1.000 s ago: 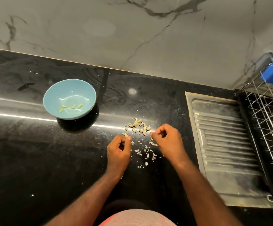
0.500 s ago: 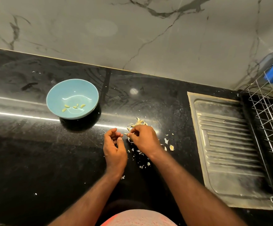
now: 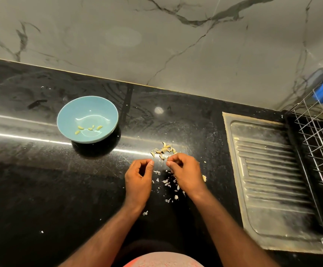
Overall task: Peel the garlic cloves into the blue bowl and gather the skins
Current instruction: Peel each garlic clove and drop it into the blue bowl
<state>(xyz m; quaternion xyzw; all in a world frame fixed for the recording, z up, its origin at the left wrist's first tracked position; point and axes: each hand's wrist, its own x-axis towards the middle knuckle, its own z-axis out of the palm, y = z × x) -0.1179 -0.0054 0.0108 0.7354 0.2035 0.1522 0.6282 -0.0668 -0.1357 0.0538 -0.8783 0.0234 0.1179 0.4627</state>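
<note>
Black countertop (image 3: pixel 31 189) is edged by marble wall (image 3: pixel 156 45) and steel drainboard (image 3: pixel 272 180). Beside the garlic cloves (image 3: pixel 163 150), the left hand (image 3: pixel 138 180) and right hand (image 3: pixel 187 172) are curled. Whether anything is pinched cannot be told.

1. Black countertop (image 3: pixel 41 180), glossy, scuffed.
2. Far left: blue bowl (image 3: pixel 87 106).
3. Centre: pile of unpeeled garlic cloves (image 3: pixel 163 150); loose skins (image 3: pixel 167 183) scattered just near of it.
4. Right: steel drainboard (image 3: pixel 268 170), with a wire dish rack (image 3: pixel 311 132) beyond it.
</note>
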